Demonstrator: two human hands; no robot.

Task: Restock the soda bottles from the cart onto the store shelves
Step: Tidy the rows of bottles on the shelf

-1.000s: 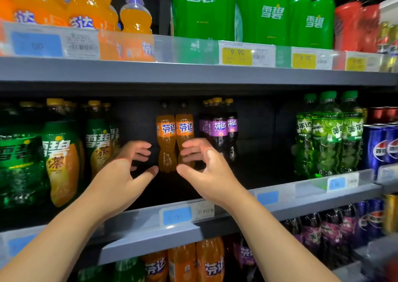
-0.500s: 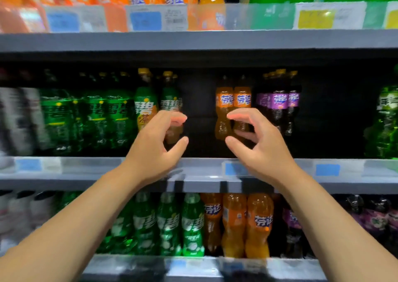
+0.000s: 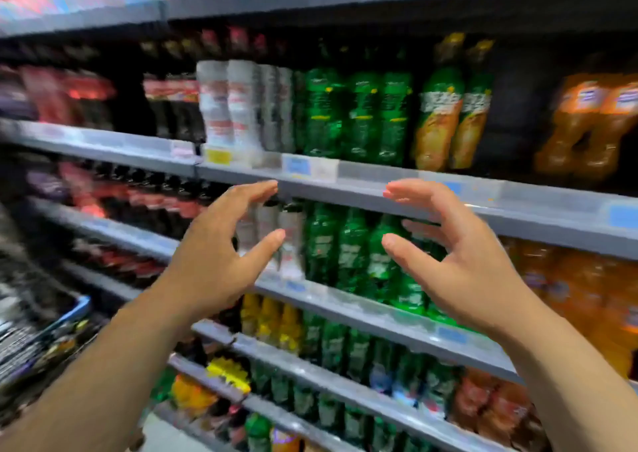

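Grey store shelves [image 3: 345, 189] packed with soda run across everything in front of me, all smeared with blur. Both of my hands are raised before them, and neither holds anything. My left hand [image 3: 221, 255] is loose, with the fingers half curved and the thumb apart. Its top fingertips overlap the lip of a shelf in my view. My right hand [image 3: 466, 268] mirrors it, palm turned toward the left one, fingers spread and lightly bent. The two are well apart.

Through the gap between them, on the shelf behind my hands, stand green soda bottles [image 3: 348, 244]. Just left of those, behind my left fingers, are white-labelled bottles [image 3: 288, 241].

One shelf up, a second row of green bottles [image 3: 359, 113] stands between pale bottles [image 3: 228, 106] on its left and yellow-capped bottles with orange labels [image 3: 448, 117] on its right. Past a dark gap, orange soda bottles [image 3: 593, 123] sit at the far right. Dark cola bottles with red labels [image 3: 172, 106] fill the shelves to the left. A blue price tag [image 3: 296, 166] and a yellow price tag [image 3: 217, 156] sit on that upper shelf's lip.

At the lower left is a blue-rimmed cart [image 3: 82, 306] holding dark goods too blurred to make out.
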